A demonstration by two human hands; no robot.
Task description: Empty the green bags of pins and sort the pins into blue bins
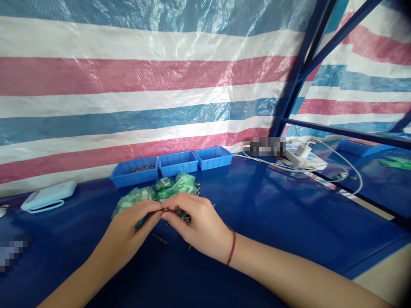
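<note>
My left hand [133, 220] and my right hand [201, 222] meet fingertip to fingertip over the blue table. Between the pinched fingers sits a small brass-coloured metal part [165, 209], mostly hidden by them. A red string circles my right wrist. Behind the hands lies a heap of clear and green plastic bags [183, 183]. Thin metal pins lie around it, one loose pin [159, 238] just below my fingers. Other small dark and shiny parts [186, 218] show partly beneath my right hand.
Behind the bags stand three blue bins in a row: the left bin [120, 177] holds small brass-coloured parts, beside a middle bin [178, 166] and a right bin [214, 159]. A light blue case [51, 194] lies left. A power strip [308, 160] with white cables sits right, near a metal frame [293, 85].
</note>
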